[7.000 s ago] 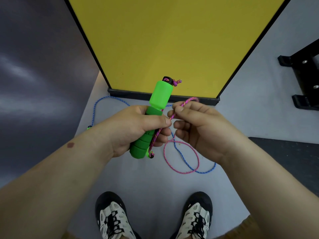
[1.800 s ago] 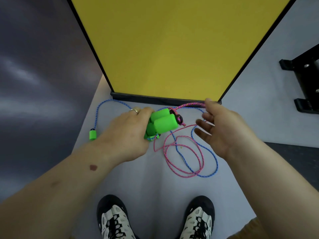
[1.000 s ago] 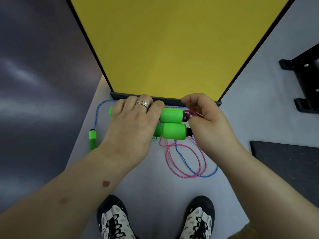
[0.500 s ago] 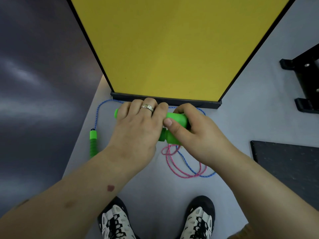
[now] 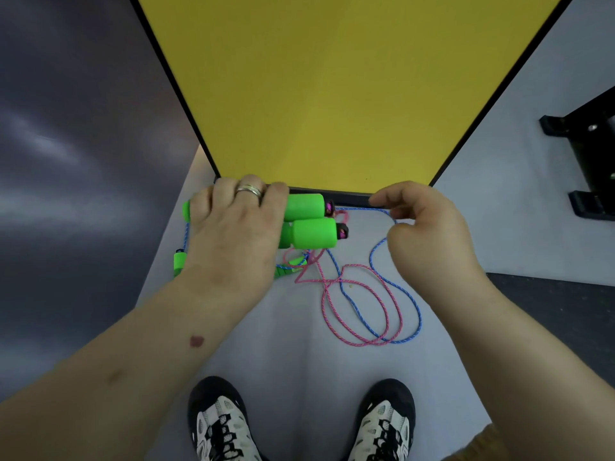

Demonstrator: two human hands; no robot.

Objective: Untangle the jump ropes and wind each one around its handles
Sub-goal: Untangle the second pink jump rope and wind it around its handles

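Note:
My left hand grips two green foam handles side by side, lying level, their pink-capped ends pointing right. From those ends the pink rope falls in loose loops onto the grey floor. A blue rope lies crossed through the pink loops. One small green handle of the blue rope lies left of my wrist, and another peeks out under my left hand. My right hand hovers to the right of the foam handles, fingers loosely curled and holding nothing, just above the blue rope.
A yellow panel with a black frame stands right behind the handles. A black stand is at the far right and a dark mat at the right. My two shoes are at the bottom.
My right hand has let go of the foam handles and drawn away to the right. My left hand still holds both handles, now more exposed. The pink loops have spread wider on the floor.

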